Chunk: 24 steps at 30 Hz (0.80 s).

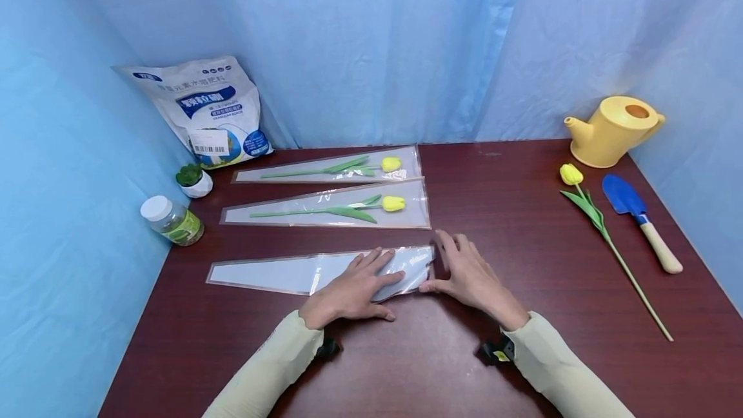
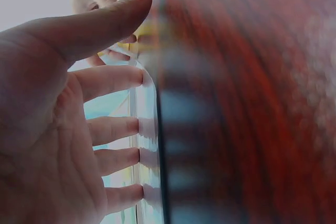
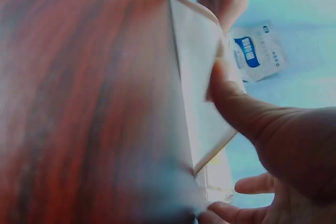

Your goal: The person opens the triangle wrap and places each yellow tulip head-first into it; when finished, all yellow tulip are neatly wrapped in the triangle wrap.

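A tapered clear flower sleeve with a white lining [image 1: 267,273] lies across the table in front of me. My left hand [image 1: 355,289] rests on its wider part, fingers spread; in the left wrist view the fingertips [image 2: 137,125] press on the sleeve. At the wide right end is my right hand [image 1: 473,279], thumb at the near corner and fingers by the far corner. The right wrist view shows that thumb [image 3: 231,95] against the sleeve's raised, bent end [image 3: 197,61], the other fingers apart from the thumb.
Behind lie two sleeves [image 1: 238,215] [image 1: 249,177], each with a yellow tulip. A loose tulip [image 1: 604,231], blue trowel [image 1: 624,195] and yellow watering can [image 1: 606,137] are at right. At left stand a fertilizer bag [image 1: 209,108], small potted plant [image 1: 199,186] and lidded jar [image 1: 182,228].
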Each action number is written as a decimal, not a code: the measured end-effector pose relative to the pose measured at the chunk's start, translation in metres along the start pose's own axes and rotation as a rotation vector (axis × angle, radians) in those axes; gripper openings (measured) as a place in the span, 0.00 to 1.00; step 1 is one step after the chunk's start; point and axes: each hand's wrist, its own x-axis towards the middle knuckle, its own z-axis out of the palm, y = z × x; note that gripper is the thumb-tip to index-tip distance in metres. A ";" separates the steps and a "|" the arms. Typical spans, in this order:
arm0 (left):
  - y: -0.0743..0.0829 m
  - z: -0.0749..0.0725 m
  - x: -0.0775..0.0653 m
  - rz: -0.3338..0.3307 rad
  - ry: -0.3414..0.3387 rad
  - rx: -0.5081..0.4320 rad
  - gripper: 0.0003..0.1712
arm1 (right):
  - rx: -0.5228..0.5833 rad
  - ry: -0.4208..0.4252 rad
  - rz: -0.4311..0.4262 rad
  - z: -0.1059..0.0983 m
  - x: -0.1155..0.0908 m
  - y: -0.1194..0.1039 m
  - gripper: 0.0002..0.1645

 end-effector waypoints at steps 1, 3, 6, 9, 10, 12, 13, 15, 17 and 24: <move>0.000 0.000 0.000 -0.002 -0.003 0.000 0.44 | 0.040 -0.010 0.002 -0.001 0.000 -0.001 0.64; 0.000 0.000 0.000 -0.004 -0.002 0.007 0.44 | 0.118 -0.026 0.002 -0.002 0.000 -0.002 0.61; 0.001 0.000 0.000 -0.004 -0.003 0.002 0.44 | 0.208 -0.046 -0.020 -0.004 0.000 -0.003 0.55; 0.001 -0.001 0.000 -0.003 0.000 -0.012 0.44 | 0.256 -0.072 -0.029 -0.005 0.000 -0.003 0.52; 0.001 -0.001 0.000 -0.004 0.000 -0.015 0.44 | 0.274 -0.082 -0.027 -0.005 0.000 -0.003 0.51; 0.001 -0.001 0.000 -0.009 -0.002 -0.014 0.44 | 0.325 -0.107 -0.022 -0.006 0.000 -0.002 0.51; 0.001 0.000 0.001 -0.011 -0.003 -0.012 0.44 | 0.359 -0.122 -0.015 -0.007 0.001 -0.002 0.51; 0.001 0.000 0.001 -0.016 -0.006 -0.010 0.44 | 0.447 -0.156 -0.001 -0.008 0.001 -0.002 0.51; 0.001 0.000 0.002 -0.021 -0.012 -0.010 0.44 | 0.553 -0.196 0.025 -0.008 0.002 -0.002 0.51; 0.004 -0.002 0.004 -0.036 -0.018 -0.023 0.43 | 0.884 -0.294 0.134 -0.012 0.006 -0.003 0.50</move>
